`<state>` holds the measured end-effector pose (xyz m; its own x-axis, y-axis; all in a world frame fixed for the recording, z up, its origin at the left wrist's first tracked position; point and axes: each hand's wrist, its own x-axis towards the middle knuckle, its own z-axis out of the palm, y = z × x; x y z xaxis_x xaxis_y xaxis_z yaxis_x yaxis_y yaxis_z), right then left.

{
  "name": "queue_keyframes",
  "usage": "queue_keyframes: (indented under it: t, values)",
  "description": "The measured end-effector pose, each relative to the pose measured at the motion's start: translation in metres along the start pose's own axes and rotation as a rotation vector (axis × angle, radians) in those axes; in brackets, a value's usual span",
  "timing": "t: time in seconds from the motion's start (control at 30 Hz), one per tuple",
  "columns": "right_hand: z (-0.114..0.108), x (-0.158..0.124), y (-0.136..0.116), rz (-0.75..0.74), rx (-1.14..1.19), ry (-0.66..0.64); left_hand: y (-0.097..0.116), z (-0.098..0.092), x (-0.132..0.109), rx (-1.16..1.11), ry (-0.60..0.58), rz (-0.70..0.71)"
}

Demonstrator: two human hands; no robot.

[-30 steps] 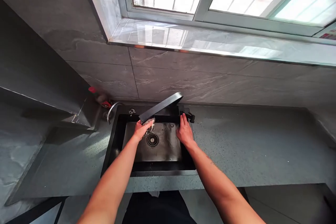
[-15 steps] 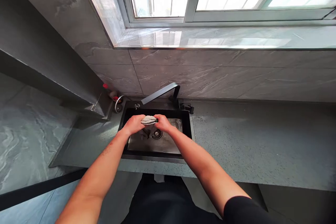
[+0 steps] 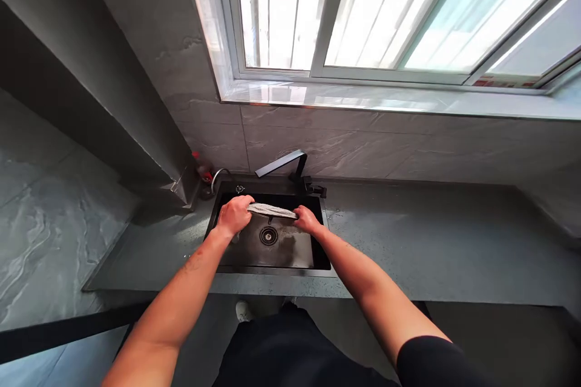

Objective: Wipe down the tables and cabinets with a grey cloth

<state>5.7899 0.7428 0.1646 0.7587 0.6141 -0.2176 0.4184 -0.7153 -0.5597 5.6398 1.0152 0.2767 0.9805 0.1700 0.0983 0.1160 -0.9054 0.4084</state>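
Where the person stands: dark trousers (image 3: 281, 351) and a pale shoe (image 3: 244, 311) show beyond the near counter edge; a black sleeve (image 3: 429, 363) covers the right upper arm.

Left hand (image 3: 235, 215): curled closed over the left end of the rag, fingers wrapped on top, with a firm hold.

Right hand (image 3: 308, 220): almost closed, pinching the rag's right end.

Rag (image 3: 272, 211): pale grey, twisted into a narrow strip, stretched between both hands above the far part of the basin.

Handling: it looks light, soft and limp, probably damp and a little slippery; the two ends, taken in the full fist, seem the safest hold.

Sink: a black sink (image 3: 272, 271) lies under both hands, its round drain (image 3: 269, 236) just below the rag.

Counter: grey speckled stone (image 3: 408, 236) runs off to the right of the sink.

Far left corner: a curved metal rail (image 3: 218, 176) and a red-capped bottle (image 3: 202, 164).

Far side: a black faucet (image 3: 281, 160), then marble-look wall tile (image 3: 336, 148) and a bright window (image 3: 345, 12).
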Motion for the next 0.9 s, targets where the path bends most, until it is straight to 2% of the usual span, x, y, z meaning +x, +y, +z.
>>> queue_keyframes:
  t: [0.13,0.33,0.43,0.5,0.6,0.7,0.8,0.9]
  values:
    - [0.028,-0.006,-0.008,0.103,0.156,0.079,0.013,-0.023,-0.002,-0.084,0.050,0.019]
    - [0.095,-0.034,-0.036,0.250,0.603,0.131,0.041,-0.053,-0.008,-0.305,0.173,0.033]
    - [0.117,-0.049,-0.046,0.290,0.811,0.111,0.059,-0.062,-0.010,-0.379,0.203,0.041]
    - [0.123,-0.052,-0.053,0.308,0.921,0.069,0.070,-0.066,-0.012,-0.414,0.198,0.054]
    - [0.119,-0.049,-0.063,0.297,1.054,0.007,0.082,-0.070,-0.014,-0.451,0.188,0.068]
    - [0.103,-0.047,-0.069,0.249,1.159,-0.008,0.083,-0.076,-0.018,-0.445,0.227,0.066]
    - [0.072,-0.051,-0.066,0.205,1.230,0.083,0.063,-0.079,-0.026,-0.387,0.260,0.037]
    - [0.026,-0.052,-0.061,0.145,1.238,0.213,0.032,-0.068,-0.035,-0.314,0.205,-0.074]
